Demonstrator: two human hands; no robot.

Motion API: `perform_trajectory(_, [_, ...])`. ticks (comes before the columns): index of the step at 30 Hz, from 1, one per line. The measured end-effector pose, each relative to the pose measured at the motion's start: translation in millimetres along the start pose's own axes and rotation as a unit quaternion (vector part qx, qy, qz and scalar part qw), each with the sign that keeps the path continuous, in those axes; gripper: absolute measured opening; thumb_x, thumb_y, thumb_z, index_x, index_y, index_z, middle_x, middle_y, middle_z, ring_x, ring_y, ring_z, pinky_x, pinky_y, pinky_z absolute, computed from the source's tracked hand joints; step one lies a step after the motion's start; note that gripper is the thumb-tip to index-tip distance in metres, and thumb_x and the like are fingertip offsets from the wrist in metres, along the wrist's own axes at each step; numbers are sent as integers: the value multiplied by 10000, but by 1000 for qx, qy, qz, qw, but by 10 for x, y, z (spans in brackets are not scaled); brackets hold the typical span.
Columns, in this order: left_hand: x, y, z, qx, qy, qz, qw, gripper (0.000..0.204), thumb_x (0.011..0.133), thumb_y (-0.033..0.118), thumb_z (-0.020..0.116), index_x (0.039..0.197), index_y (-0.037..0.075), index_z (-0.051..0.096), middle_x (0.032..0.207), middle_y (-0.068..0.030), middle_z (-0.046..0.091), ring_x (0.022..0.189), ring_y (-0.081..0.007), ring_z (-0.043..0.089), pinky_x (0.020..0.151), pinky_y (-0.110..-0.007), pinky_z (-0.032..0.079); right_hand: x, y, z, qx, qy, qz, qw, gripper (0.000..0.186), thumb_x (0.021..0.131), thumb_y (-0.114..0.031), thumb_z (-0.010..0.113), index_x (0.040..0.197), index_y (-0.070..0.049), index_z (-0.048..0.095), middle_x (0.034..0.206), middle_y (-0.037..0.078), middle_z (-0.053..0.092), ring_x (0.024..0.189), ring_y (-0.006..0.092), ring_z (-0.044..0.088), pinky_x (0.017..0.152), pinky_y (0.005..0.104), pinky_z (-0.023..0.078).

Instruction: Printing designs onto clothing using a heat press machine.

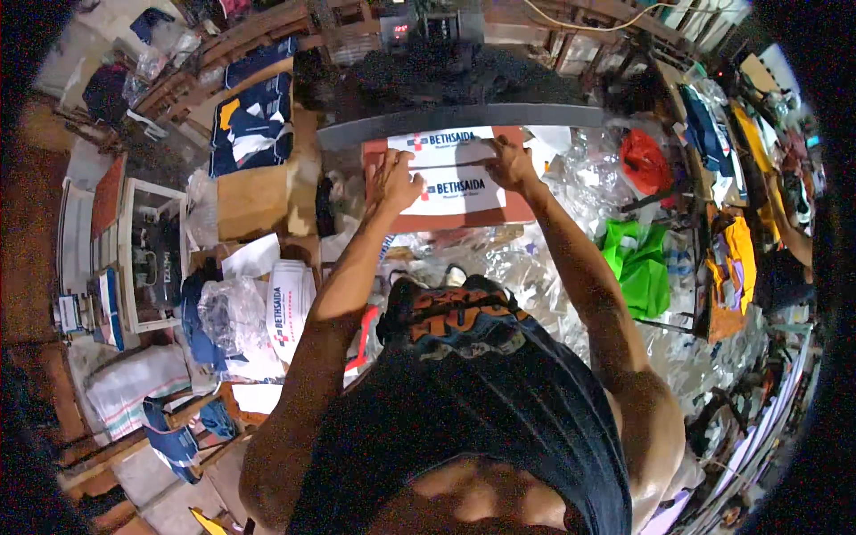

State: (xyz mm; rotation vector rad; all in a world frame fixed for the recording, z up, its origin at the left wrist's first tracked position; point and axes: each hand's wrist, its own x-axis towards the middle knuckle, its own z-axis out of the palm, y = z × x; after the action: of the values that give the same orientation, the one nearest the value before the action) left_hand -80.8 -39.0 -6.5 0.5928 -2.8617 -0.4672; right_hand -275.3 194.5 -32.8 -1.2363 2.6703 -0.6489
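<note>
Two white printed pieces (464,198) lie one above the other on a reddish-brown pad (446,220) in front of me; each bears dark lettering and a small red and blue mark. My left hand (398,184) rests at their left side, thumb spread from the fingers and touching the white material. At the upper right edge, my right hand (510,166) bends over the far piece, fingers and thumb apart. A dark machine (428,76) with a grey front edge stands just beyond the pad. Whether the pieces are cloth or film I cannot tell.
Folded dark blue garments (252,125) lie on cardboard at the left. Nearer sits a white printed stack (290,308) beside clear plastic. At the right are a green bag (636,267), a red bundle (644,162) and crumpled clear plastic. Another person's arm (789,223) shows far right.
</note>
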Motion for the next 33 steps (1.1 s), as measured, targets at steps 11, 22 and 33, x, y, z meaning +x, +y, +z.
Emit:
perform_trajectory(11, [387, -129, 174, 39, -60, -91, 993, 572, 842, 240, 659, 1404, 167, 582, 1497, -98, 451, 1431, -324, 372, 1228, -539, 205, 116, 103, 68, 34, 51, 0, 998, 616, 782, -183, 755, 1377, -153, 601, 1304, 203, 606, 1288, 417, 534, 1060, 529, 475])
perform_trajectory(22, [378, -182, 201, 22, -40, -58, 997, 536, 830, 235, 683, 1362, 261, 621, 1515, -57, 441, 1480, -312, 280, 1228, -539, 187, 217, -13, -109, -15, -85, 45, 995, 601, 862, -310, 699, 1440, -231, 555, 1573, 102, 437, 1462, 379, 378, 1018, 758, 312])
perform_trajectory(33, [383, -160, 167, 12, -62, -67, 996, 561, 830, 237, 682, 1384, 290, 609, 1514, -55, 439, 1479, -312, 263, 1220, -548, 187, 233, -15, -32, -51, -102, 87, 990, 613, 893, -417, 698, 1463, -269, 528, 1599, 66, 404, 1495, 343, 318, 1018, 720, 330])
